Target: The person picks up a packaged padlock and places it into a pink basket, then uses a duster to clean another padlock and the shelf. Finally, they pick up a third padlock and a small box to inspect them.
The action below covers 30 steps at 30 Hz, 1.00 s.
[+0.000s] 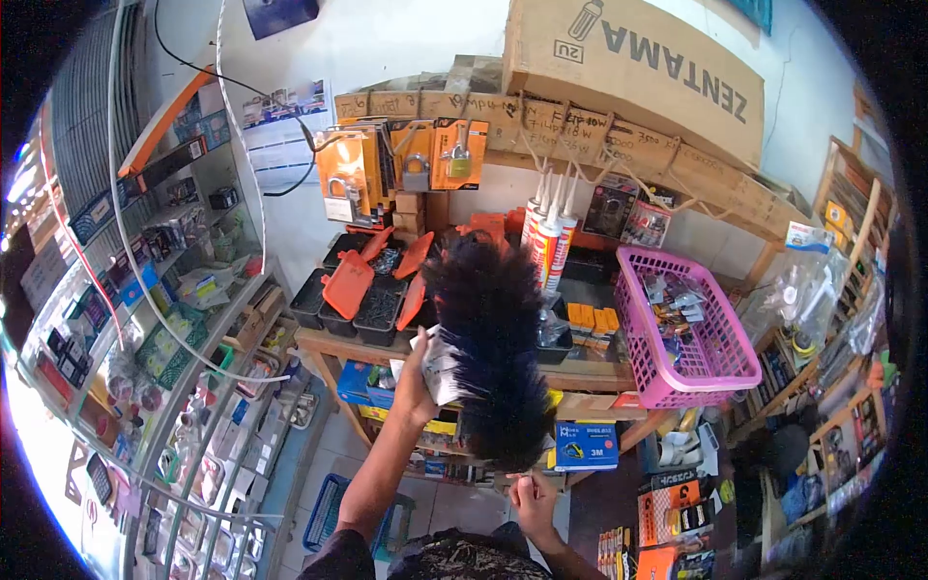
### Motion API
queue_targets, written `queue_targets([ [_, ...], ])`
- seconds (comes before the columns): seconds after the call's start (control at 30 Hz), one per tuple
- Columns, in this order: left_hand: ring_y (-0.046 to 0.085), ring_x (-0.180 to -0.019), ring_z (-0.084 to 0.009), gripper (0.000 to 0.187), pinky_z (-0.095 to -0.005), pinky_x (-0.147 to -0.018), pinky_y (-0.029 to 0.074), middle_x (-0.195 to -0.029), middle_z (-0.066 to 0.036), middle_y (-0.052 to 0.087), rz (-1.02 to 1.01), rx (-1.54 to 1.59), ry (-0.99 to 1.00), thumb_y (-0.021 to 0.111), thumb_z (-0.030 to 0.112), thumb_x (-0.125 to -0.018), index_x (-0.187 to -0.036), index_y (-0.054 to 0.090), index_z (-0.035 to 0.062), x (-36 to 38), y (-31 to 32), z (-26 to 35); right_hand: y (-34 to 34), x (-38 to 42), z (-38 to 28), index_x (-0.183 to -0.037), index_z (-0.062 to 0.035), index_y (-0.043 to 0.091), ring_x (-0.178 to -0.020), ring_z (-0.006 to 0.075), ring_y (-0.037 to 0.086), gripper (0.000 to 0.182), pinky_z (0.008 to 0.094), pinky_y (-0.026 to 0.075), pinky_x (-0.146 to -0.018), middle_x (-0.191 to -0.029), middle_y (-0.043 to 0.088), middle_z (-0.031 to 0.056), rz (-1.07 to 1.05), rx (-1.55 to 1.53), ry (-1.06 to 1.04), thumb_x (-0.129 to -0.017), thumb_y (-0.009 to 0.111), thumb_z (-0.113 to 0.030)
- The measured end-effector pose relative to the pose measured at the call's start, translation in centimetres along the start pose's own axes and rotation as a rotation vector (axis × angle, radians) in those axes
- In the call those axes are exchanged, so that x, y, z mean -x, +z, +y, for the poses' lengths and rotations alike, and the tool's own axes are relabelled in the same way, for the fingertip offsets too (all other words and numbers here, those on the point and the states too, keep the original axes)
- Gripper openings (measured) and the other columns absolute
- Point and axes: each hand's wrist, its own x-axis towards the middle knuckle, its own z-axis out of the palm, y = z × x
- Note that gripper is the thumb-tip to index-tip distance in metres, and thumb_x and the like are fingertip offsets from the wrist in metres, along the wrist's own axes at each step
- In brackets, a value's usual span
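A black feather duster (491, 358) stands out in front of me, its fluffy head covering the middle of the shelf. My right hand (534, 505) is closed at its lower end, where the handle is hidden. My left hand (414, 391) grips a white printed packet (442, 367) beside the duster's left side. Just beyond that packet are black tubs (382, 314) of small dark hardware, with orange lids (349, 285) tilted open. Sealant tubes (551, 237) stand upright behind the duster.
At the right of the shelf, a pink basket (691, 375) holds small packets. Carded padlocks (416, 166) hang from a wooden beam (638, 159) under a large carton (628, 72). Below sits a blue 3M box (586, 447). Glass shelving (208, 387) runs along the left.
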Motion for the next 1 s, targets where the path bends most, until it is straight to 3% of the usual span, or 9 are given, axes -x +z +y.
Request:
queue_targets([
  [0.33,0.052,-0.119,-0.0362,0.061,-0.0545,-0.100,0.041,-0.136,-0.016,0.048,-0.620,0.230,0.249,0.023,0.050,-0.099,-0.139,0.040,0.0079,-2.2,3.6,2.4,-1.6,-1.3,-0.7,-0.080,0.0011,0.059,-0.061,0.0078,0.043,0.030,0.0277,0.036,-0.053,-0.062,0.047,0.0010,0.052,0.455,-0.101,-0.092,0.059,-0.027],
  [0.37,0.050,-0.121,-0.0370,0.060,-0.0530,-0.102,0.040,-0.136,-0.016,0.047,-0.323,0.427,0.283,0.021,0.051,-0.099,-0.140,0.039,0.0099,-1.1,7.1,2.8,-1.8,-1.3,-0.8,-0.078,0.0012,0.057,-0.062,0.0078,0.042,0.030,0.0283,0.037,-0.053,-0.062,0.046,0.0015,0.126,0.468,-0.088,-0.091,0.059,-0.026],
  [0.47,0.048,-0.124,-0.0362,0.060,-0.0507,-0.104,0.039,-0.133,-0.017,0.049,-0.348,0.133,0.361,0.025,0.053,-0.099,-0.138,0.039,0.0099,-2.8,5.5,2.3,-2.0,-0.9,-0.6,-0.075,0.0004,0.054,-0.060,0.0078,0.040,0.030,0.0290,0.035,-0.052,-0.060,0.042,0.0006,0.016,0.501,-0.141,-0.091,0.059,-0.025],
  [0.57,0.049,-0.124,-0.0355,0.061,-0.0501,-0.103,0.041,-0.134,-0.017,0.049,-0.783,0.172,0.207,0.025,0.054,-0.099,-0.139,0.038,0.0093,-4.8,2.5,2.1,-2.6,-1.2,-0.7,-0.074,-0.0001,0.055,-0.058,0.0082,0.040,0.033,0.0296,0.035,-0.050,-0.059,0.042,0.0006,0.042,0.468,-0.143,-0.091,0.061,-0.027],
  [0.73,0.050,-0.123,-0.0353,0.068,-0.0459,-0.101,0.044,-0.137,-0.021,0.045,-0.200,0.124,0.387,0.025,0.059,-0.097,-0.140,0.036,0.0083,-2.5,5.8,2.3,-3.6,-1.2,0.3,-0.077,0.0002,0.058,-0.056,0.0089,0.041,0.029,0.0292,0.036,-0.051,-0.058,0.044,0.0017,0.096,0.523,-0.162,-0.091,0.061,-0.025],
  [0.83,0.048,-0.125,-0.0334,0.062,-0.0457,-0.108,0.036,-0.138,-0.017,0.045,-0.850,0.126,0.185,0.020,0.054,-0.099,-0.141,0.036,0.0101,-4.8,2.1,1.9,-3.4,-1.0,-0.3,-0.079,0.0005,0.060,-0.056,0.0096,0.042,0.024,0.0291,0.036,-0.051,-0.058,0.046,0.0026,-0.013,0.563,-0.152,-0.091,0.060,-0.020],
  [0.87,0.048,-0.125,-0.0334,0.062,-0.0457,-0.108,0.036,-0.138,-0.017,0.045,-0.850,0.123,0.188,0.020,0.054,-0.099,-0.141,0.036,0.0101,-4.2,3.3,2.0,-3.1,-1.6,-0.9,-0.079,0.0006,0.060,-0.056,0.0099,0.042,0.023,0.0292,0.037,-0.051,-0.058,0.046,0.0030,0.090,0.521,-0.162,-0.090,0.060,-0.019],
  [0.93,0.052,-0.118,-0.0380,0.069,-0.0506,-0.102,0.041,-0.135,-0.021,0.046,-0.209,0.131,0.390,0.026,0.061,-0.095,-0.141,0.035,0.0110,-2.1,6.6,2.1,-3.1,-1.7,-0.7,-0.079,0.0007,0.059,-0.056,0.0101,0.042,0.022,0.0293,0.037,-0.051,-0.058,0.046,0.0033,0.187,0.479,-0.170,-0.090,0.059,-0.018],
  [1.0,0.054,-0.115,-0.0407,0.077,-0.0549,-0.098,0.043,-0.133,-0.022,0.047,-0.151,0.114,0.371,0.028,0.068,-0.091,-0.141,0.036,0.0098,-3.4,4.4,2.1,-3.4,-1.3,0.8,-0.078,0.0007,0.058,-0.056,0.0095,0.042,0.023,0.0292,0.037,-0.052,-0.058,0.045,0.0035,0.062,0.520,-0.180,-0.090,0.059,-0.019],
])
